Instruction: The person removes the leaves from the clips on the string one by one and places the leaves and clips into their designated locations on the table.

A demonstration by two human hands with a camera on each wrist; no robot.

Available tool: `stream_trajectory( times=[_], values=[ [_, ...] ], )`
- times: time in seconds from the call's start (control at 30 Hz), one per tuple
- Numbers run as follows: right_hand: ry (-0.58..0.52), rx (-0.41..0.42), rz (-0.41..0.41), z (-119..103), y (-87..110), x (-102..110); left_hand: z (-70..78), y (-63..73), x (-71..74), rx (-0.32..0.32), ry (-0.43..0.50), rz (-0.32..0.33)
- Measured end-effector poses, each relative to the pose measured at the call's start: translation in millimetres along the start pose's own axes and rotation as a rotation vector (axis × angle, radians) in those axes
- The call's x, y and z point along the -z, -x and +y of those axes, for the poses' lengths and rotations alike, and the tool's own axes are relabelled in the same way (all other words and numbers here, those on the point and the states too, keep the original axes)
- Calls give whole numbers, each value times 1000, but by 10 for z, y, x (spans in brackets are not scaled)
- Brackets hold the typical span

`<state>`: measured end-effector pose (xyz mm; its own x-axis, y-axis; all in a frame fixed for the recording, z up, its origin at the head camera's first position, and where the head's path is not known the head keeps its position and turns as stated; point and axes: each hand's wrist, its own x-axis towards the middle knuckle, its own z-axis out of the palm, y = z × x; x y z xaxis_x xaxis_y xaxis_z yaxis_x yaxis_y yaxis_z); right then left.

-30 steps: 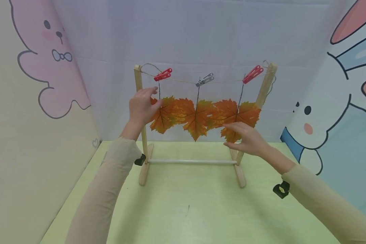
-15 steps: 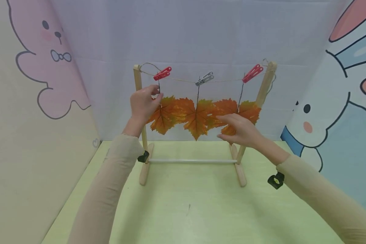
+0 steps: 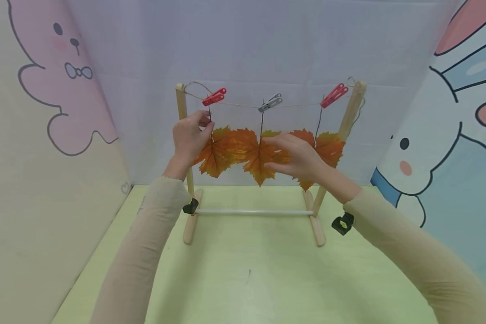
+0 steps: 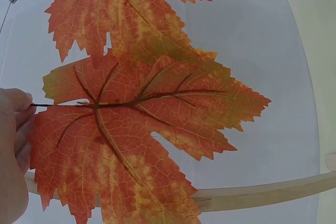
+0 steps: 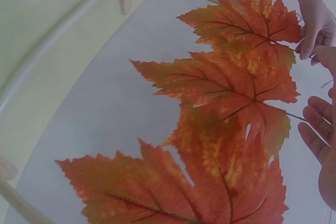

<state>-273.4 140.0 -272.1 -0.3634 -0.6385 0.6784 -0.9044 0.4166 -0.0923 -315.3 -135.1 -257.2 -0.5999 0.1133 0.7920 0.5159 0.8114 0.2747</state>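
Three orange-green artificial maple leaves hang by dark stems from clothespins on a string. My left hand [image 3: 189, 138] pinches the stem of the left leaf [image 4: 131, 106] between thumb and fingertips, just below the left red clothespin [image 3: 214, 96]. My right hand [image 3: 297, 157] is in front of the middle leaf [image 3: 254, 155], thumb and fingers apart, partly covering it and the right leaf [image 3: 330, 148]. In the right wrist view, its fingers [image 5: 315, 140] are near the middle leaf's stem. A grey clothespin [image 3: 270, 102] holds the middle leaf and another red clothespin [image 3: 334, 95] the right one.
The string is tied between two wooden posts [image 3: 352, 114] of a stand, joined low down by a white rod [image 3: 251, 212]. Its feet [image 3: 317, 230] rest on a pale green table [image 3: 243, 279]. A white cloth backdrop [image 3: 251, 45] and cartoon-printed side panels surround it.
My left fingers have closed on the left leaf's stem. My right hand has moved left and slightly up, from the right leaf to the middle one.
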Motion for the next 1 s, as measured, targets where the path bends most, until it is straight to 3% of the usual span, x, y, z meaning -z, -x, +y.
stream_trajectory(
  times=[0.2, 0.6, 1.0],
  values=[
    [-14, 4, 34, -95, -285, -67, 0, 1, -4, -4, -41, -9],
    [-44, -126, 76, -127, -678, -118, -13, -2, 6, 4, -92, -18],
    [7, -198, 98, -66, -931, -70, -16, -6, 3, 24, -16, -54]
  ],
)
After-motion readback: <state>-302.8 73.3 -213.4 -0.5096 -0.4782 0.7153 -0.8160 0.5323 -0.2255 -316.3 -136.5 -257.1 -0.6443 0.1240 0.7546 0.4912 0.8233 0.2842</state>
